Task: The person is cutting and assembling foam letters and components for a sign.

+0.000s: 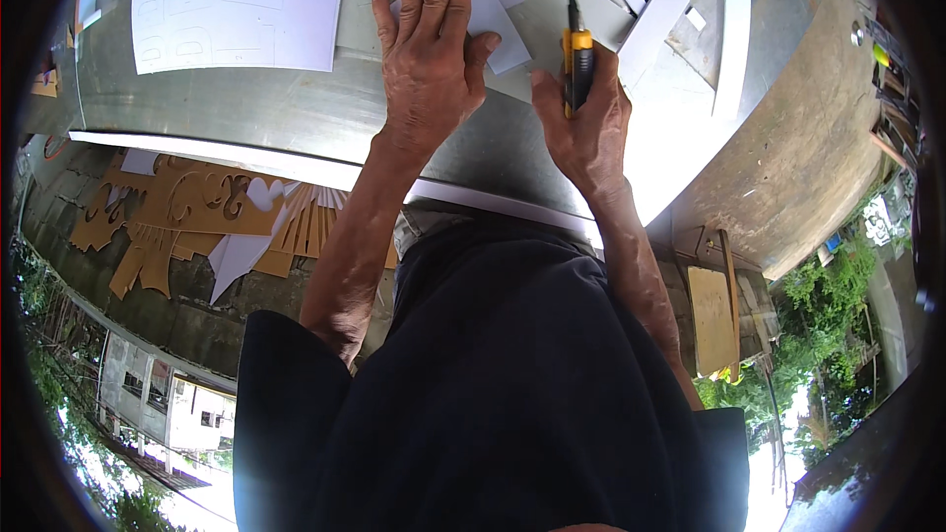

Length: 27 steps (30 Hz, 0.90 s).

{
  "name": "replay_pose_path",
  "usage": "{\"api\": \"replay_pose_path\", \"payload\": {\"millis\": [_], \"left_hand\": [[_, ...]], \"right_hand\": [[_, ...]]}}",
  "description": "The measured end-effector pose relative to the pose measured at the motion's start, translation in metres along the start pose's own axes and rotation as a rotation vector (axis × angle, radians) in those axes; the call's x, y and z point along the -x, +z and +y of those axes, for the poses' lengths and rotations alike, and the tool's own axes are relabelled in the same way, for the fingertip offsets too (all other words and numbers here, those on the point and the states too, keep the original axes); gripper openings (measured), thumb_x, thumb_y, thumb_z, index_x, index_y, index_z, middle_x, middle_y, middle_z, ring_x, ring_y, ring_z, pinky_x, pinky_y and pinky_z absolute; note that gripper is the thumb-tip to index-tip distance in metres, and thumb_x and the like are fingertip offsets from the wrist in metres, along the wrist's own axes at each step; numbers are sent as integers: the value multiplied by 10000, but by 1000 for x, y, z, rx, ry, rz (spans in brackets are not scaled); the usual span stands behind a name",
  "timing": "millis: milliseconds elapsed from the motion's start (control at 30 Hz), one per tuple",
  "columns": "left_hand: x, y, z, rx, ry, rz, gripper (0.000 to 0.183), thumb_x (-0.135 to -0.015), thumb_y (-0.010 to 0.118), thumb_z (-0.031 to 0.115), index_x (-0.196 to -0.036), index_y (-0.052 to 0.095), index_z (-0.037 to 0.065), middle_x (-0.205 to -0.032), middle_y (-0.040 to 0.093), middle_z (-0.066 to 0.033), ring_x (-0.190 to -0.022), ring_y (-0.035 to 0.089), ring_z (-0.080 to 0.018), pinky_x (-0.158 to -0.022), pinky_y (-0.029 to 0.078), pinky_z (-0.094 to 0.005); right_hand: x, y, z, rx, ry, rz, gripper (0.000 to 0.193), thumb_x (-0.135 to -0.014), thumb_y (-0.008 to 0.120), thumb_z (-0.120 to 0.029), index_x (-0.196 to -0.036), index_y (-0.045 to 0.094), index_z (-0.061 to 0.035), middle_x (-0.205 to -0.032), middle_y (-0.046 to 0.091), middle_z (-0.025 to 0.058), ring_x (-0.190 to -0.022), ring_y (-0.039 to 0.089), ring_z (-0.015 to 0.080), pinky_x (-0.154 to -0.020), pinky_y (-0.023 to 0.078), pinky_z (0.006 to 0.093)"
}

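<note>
My left hand (431, 49) lies flat with its fingers stretched out, over pale cut pieces of sheet (501, 34) on the grey table. Part of those pieces is hidden under the palm and fingers. To its right, my right hand (594, 128) is closed round a yellow and black utility knife (579, 64). The blade points away from me and stands apart from the sheet pieces. At the far left of the table lies a white sheet (236, 15) with letter outlines drawn on it.
Narrow white offcuts (650, 25) lie at the far right, inside the table's raised white edge (731, 30). A brown wooden surface (788, 128) adjoins on the right. Brown and white cut-out panels (207, 212) lie on the floor below the table's near left edge.
</note>
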<state>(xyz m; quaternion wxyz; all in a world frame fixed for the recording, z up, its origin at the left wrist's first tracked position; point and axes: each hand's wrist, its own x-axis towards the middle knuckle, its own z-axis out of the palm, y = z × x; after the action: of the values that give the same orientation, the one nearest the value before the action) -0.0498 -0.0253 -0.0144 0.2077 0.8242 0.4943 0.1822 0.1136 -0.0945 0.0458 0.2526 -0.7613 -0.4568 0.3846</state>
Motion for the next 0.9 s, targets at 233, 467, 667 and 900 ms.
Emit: {"api": "replay_pose_path", "payload": {"millis": [233,467,667,900], "left_hand": [[1,-1,0,-4,-19,-54,697,-953,646,261,-1530,361,-7,-1639,270,-174,-1538,161,-393,-1195,70,-634],[2,1,-2,31,-17,-59,757,-877,639,86,-1550,310,-24,-1652,232,-189,-1543,120,-416,-1192,32,-645],[1,1,-3,21,-1,-63,776,-849,617,35,-1549,293,-47,-1652,214,-210,-1543,108,-429,-1189,19,-648],[1,0,-1,24,-22,-89,785,-852,626,41,-1552,282,-48,-1650,217,-213,-1541,103,-437,-1182,24,-664]], "right_hand": [[-4,26,2,125,-196,157,489,-789,850,-218,-1156,587,-31,-893,620,121,-690,681,278,-619,563,395],[7,42,7,261,-222,233,546,-742,872,-202,-1191,598,-55,-903,616,78,-679,683,222,-541,550,339],[7,44,8,286,-217,239,562,-732,873,-200,-1195,590,-54,-898,612,75,-677,682,223,-531,542,334],[7,45,8,260,-194,226,550,-748,857,-182,-1203,576,-55,-906,633,73,-722,693,235,-574,558,344]]}}
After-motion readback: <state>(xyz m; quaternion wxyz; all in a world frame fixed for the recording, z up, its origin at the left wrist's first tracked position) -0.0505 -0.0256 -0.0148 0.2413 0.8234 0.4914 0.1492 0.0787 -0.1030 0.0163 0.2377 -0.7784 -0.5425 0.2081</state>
